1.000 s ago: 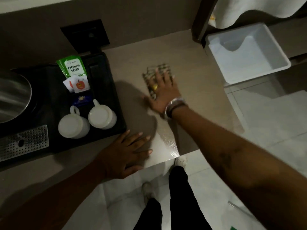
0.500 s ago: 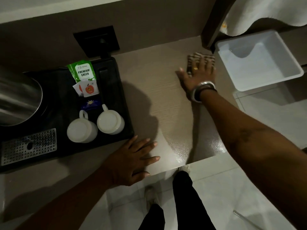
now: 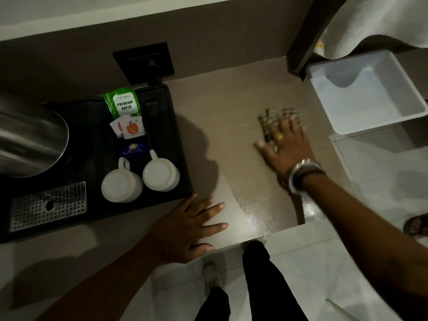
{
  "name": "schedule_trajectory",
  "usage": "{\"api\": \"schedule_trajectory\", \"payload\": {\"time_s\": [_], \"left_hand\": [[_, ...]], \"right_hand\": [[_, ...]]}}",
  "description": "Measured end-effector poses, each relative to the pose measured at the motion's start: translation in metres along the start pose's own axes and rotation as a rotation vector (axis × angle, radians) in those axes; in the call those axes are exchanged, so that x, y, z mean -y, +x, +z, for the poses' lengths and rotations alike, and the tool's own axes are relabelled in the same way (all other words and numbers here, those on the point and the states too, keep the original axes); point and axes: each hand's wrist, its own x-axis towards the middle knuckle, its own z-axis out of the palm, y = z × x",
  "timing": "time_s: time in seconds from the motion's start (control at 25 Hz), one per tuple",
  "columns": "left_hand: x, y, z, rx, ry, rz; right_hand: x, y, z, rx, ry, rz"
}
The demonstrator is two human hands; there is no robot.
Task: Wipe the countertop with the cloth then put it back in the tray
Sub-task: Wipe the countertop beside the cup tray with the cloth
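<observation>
A folded checked cloth [image 3: 269,119] lies flat on the beige countertop [image 3: 222,107], right of its middle. My right hand [image 3: 286,144] presses down on it with fingers spread; only the cloth's far and left edges show past the fingers. My left hand [image 3: 192,225] rests flat on the counter's front edge, fingers apart, holding nothing. A white plastic tray [image 3: 416,107] with nothing in it sits lower down, just beyond the counter's right end.
A black serving tray [image 3: 162,135] on the left carries two upturned white mugs [image 3: 139,179], tea sachets [image 3: 122,105], a steel kettle [image 3: 27,140] and a drip grate [image 3: 48,205]. A dark wall socket [image 3: 143,61] is behind. White fabric [image 3: 375,19] hangs above the tray.
My right hand slid the cloth from the counter's middle to its far right end, then back a little to the left and toward me. The left hand stayed put.
</observation>
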Motion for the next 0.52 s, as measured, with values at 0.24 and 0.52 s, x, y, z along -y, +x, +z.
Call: {"api": "schedule_trajectory", "payload": {"time_s": [0.24, 0.52], "left_hand": [[0.003, -0.003, 0.002, 0.004, -0.052, -0.005], [0.003, -0.004, 0.008, -0.005, -0.050, 0.014]], "right_hand": [[0.048, 0.161, -0.018, -0.005, 0.039, 0.199], [0.116, 0.130, -0.006, 0.076, -0.096, -0.293]]}}
